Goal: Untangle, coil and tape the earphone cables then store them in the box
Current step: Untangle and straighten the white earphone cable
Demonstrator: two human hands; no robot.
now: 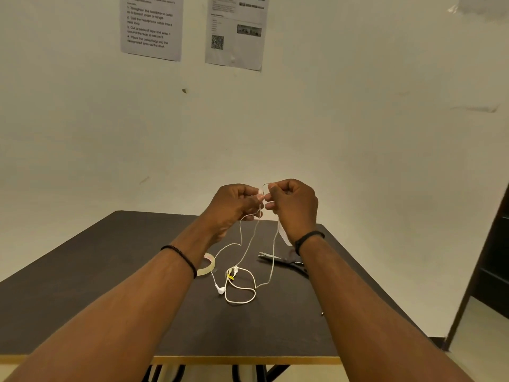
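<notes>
A white earphone cable (240, 295) hangs from both my hands down to the dark table (110, 271), where it lies in a loose loop. One earbud (219, 289) rests on the table left of the loop, and a yellow tie (230, 277) marks the cable near the loop's top. My left hand (234, 208) and my right hand (293, 205) are raised above the table's far part, fingertips almost touching, each pinching the cable's upper end. No box is in view.
A roll of clear tape (207, 267) lies by my left forearm. Black scissors (283, 261) lie to the right, under my right wrist. Two printed sheets (151, 26) hang on the wall. A dark cabinet edge (490, 257) stands at the right.
</notes>
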